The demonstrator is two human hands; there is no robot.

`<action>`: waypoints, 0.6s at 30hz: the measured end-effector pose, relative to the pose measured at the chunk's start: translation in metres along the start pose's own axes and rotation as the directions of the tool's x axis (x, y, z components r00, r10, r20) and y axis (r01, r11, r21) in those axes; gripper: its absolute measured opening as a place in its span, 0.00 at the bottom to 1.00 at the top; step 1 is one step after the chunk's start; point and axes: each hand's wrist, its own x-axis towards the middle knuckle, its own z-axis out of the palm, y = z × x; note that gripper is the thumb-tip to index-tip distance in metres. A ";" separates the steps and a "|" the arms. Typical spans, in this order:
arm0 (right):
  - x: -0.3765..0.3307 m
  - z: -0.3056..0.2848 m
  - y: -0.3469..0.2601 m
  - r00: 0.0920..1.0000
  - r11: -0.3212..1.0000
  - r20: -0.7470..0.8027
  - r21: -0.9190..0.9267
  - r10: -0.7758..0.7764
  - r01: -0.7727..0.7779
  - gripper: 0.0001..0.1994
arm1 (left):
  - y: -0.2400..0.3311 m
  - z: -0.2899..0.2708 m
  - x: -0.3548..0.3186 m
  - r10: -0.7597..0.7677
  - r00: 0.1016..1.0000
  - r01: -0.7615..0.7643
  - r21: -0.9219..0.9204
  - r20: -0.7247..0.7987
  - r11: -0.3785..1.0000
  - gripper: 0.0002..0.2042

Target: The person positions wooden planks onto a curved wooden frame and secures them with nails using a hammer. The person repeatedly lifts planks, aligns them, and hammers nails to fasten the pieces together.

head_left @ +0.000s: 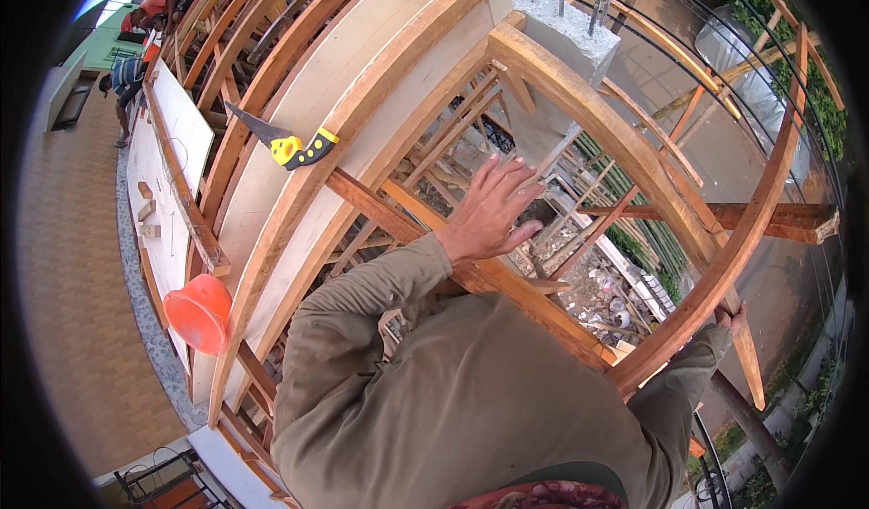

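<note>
My left hand is raised with its fingers stretched out and holds nothing. It hovers over a reddish wooden beam running diagonally in front of my body. Farther right, my right hand is closed around a narrow wooden batten with a tapered end. A long curved beam crosses just in front of that hand and hides part of the grip. Up and to the left, a handsaw with a yellow and black handle rests across the wooden formwork.
An orange-red bucket stands at the left by the formwork. Below the open framing lie rubble and green poles. A concrete column with bare rebar rises ahead. Two people work at the far left.
</note>
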 end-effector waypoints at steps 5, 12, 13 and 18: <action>-0.014 -0.027 0.014 0.983 0.991 -0.142 -0.092 -0.114 0.101 0.23 | 0.008 0.011 0.072 0.137 0.988 -0.151 0.275 0.068 0.949 0.46; -0.036 -0.073 0.033 0.965 0.972 -0.127 -0.077 -0.229 0.221 0.18 | 0.004 0.044 0.108 0.128 0.915 -0.290 0.399 0.383 0.870 0.48; -0.042 -0.066 0.041 0.970 0.976 -0.115 -0.008 -0.216 0.217 0.18 | 0.001 0.047 0.104 0.150 0.920 -0.307 0.429 0.362 0.850 0.45; -0.064 -0.060 0.041 0.976 0.977 -0.075 0.043 -0.205 0.209 0.21 | -0.002 0.059 0.096 0.135 0.934 -0.279 0.437 0.332 0.855 0.37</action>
